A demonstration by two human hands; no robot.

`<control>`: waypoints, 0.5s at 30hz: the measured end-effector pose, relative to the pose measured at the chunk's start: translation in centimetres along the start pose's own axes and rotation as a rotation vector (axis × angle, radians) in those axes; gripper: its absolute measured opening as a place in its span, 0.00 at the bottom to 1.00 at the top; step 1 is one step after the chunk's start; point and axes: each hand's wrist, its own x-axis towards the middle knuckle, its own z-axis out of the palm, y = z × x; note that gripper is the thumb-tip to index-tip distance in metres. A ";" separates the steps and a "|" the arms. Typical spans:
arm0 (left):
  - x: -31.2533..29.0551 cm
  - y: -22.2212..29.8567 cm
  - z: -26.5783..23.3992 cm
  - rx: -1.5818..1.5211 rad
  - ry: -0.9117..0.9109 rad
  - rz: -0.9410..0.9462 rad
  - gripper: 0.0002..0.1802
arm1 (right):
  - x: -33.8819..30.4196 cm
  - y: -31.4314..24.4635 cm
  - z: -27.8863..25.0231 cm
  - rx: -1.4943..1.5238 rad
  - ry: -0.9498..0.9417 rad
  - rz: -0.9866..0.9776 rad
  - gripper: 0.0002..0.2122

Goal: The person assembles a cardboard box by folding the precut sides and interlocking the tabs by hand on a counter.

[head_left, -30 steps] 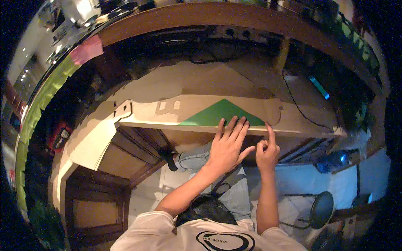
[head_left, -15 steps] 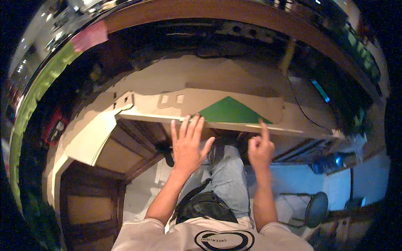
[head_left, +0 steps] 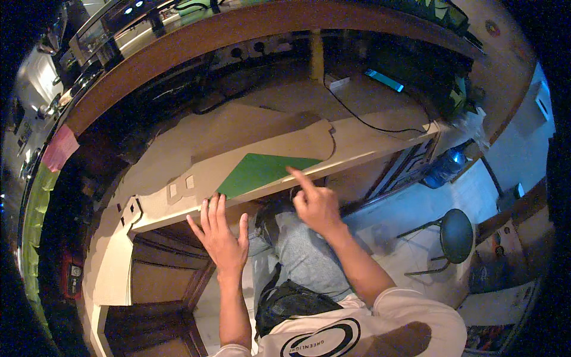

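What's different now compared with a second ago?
The left hand has moved left along the green triangular sheet, to its left corner. The right hand has moved its index finger inward from the right corner, along the near edge. The camera view has turned too. No new grasp shows; the sheet still lies on the brown cardboard.

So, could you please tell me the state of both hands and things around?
Left hand: open, fingertips near the triangle's left corner
Right hand: index finger extended to the triangle, others curled
Green triangle: lying flat; folded or cut, cannot tell
Black cable: loose, curved
Stool: unoccupied
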 end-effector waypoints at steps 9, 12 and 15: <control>2.2 -3.0 0.2 -0.126 -0.003 0.018 0.21 | -2.1 3.8 -5.5 0.130 0.086 0.050 0.29; 4.5 -5.0 -0.6 -0.164 -0.047 0.044 0.16 | -2.0 4.1 -6.3 0.168 0.142 0.006 0.30; 6.4 -6.9 -0.8 -0.140 -0.068 0.094 0.18 | -1.9 3.9 -6.4 0.208 0.085 0.004 0.26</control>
